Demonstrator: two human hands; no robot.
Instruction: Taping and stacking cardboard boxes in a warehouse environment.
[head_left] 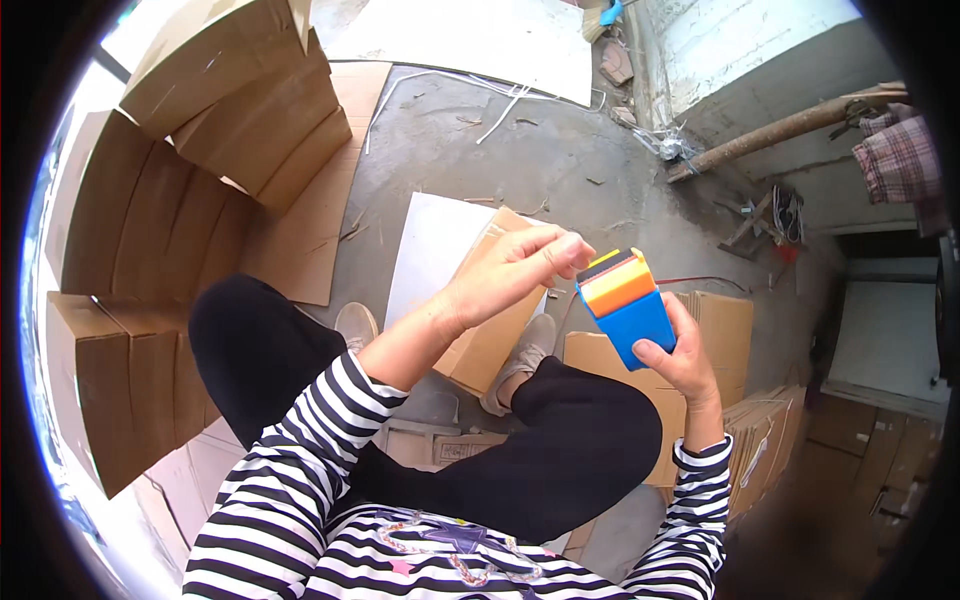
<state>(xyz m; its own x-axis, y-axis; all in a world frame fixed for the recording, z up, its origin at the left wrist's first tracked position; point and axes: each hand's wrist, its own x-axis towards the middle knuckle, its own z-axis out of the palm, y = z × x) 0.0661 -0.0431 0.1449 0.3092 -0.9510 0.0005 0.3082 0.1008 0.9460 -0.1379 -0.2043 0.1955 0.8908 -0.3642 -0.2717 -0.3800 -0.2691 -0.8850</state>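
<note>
The case (640,330) looks like smooth plastic with a faint gloss. My 2 sleeves (335,415) are soft, matt knit cloth, and my trousers (570,430) look like dull, smooth cloth. The boxes (255,130) are matt cardboard, plain and dry-looking. The floor (430,150) looks like gritty cement, smooth in patches and mostly matt. The pole (785,132) is rough wood; the plaid cloth (897,155) looks woven and matt.

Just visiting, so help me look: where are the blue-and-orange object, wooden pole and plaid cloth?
Blue-and-orange object (633,320), head view: blue lower part.
Wooden pole (785,131), head view: mid-length.
Plaid cloth (897,158), head view: middle of fabric.
</note>
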